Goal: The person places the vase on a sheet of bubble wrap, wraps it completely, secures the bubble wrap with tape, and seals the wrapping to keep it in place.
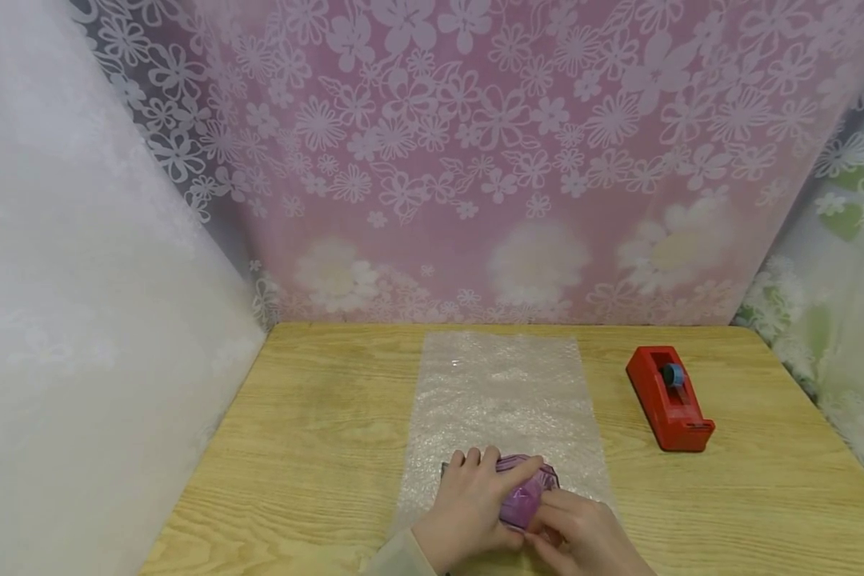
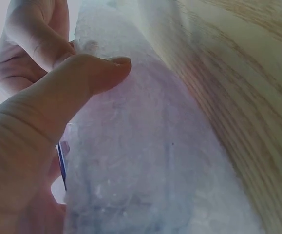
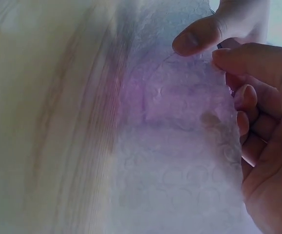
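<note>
Translucent purple object (image 1: 522, 504) lying on clear bubble wrap (image 1: 504, 392).

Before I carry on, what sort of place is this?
Probably a small, curtained-off work nook: floral hangings close in the back and sides, while a sheet of bubble wrap and a red tape dispenser sit on a wood-grain table.

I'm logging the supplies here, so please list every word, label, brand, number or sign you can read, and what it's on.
No readable text in any view.
Red tape dispenser: no lettering legible at this size.
Purple item: partly covered by hands; none legible.
Bubble wrap: none seen.
Pink cloth: flower patterns only.
</note>
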`<action>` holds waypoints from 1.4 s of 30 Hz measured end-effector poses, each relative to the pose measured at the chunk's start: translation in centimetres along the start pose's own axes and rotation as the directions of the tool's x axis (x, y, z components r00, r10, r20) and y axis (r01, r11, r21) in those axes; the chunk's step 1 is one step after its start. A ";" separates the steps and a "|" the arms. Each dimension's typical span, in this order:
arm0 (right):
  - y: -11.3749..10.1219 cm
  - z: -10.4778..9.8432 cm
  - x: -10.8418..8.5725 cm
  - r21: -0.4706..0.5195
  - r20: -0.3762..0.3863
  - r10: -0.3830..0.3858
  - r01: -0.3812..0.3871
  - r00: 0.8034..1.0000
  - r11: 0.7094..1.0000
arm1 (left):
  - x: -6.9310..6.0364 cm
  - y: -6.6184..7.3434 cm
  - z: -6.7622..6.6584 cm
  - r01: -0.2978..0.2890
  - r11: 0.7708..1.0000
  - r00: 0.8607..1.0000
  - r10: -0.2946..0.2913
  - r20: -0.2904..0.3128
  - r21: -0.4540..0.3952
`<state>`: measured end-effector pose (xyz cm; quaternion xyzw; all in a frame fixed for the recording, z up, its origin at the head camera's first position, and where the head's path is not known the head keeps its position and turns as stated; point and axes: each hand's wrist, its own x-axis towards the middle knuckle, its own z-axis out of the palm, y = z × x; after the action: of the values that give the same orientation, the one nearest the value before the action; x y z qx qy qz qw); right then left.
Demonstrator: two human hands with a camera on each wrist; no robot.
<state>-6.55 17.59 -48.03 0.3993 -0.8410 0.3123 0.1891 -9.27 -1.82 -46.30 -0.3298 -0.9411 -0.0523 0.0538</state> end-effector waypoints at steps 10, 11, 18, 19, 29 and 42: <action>0.6 0.0 -0.1 -0.020 -0.056 -0.057 0.056 0.997 0.998 | 0.2 -0.1 0.1 0.024 0.999 1.000 -0.024 -0.007 -0.045; 0.6 -0.1 -0.1 -0.019 -0.061 -0.055 0.054 0.997 0.998 | 0.2 -0.2 0.2 0.028 0.998 1.000 -0.029 -0.008 -0.050; 0.2 -0.3 0.0 -0.055 -0.142 -0.073 0.065 0.987 0.996 | 0.6 -0.5 0.1 0.059 0.995 0.998 -0.056 0.041 -0.083; 0.1 -0.3 0.0 -0.054 -0.154 -0.083 0.075 0.985 0.996 | 0.7 -0.5 0.1 0.062 0.994 0.997 -0.058 0.049 -0.088; -1.3 -0.2 -0.6 -0.090 -0.149 -0.103 0.091 0.983 0.992 | 1.2 -0.7 0.0 0.063 0.987 0.996 -0.052 0.078 -0.149; 0.1 0.4 -1.4 -0.146 -0.077 -0.067 0.055 0.995 0.988 | 1.7 -1.0 -0.9 0.057 0.987 0.986 -0.032 0.162 -0.148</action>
<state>-5.80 18.12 -49.09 0.3972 -0.8403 0.2607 0.2611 -11.16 -1.66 -45.21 -0.3149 -0.9428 -0.0989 -0.0478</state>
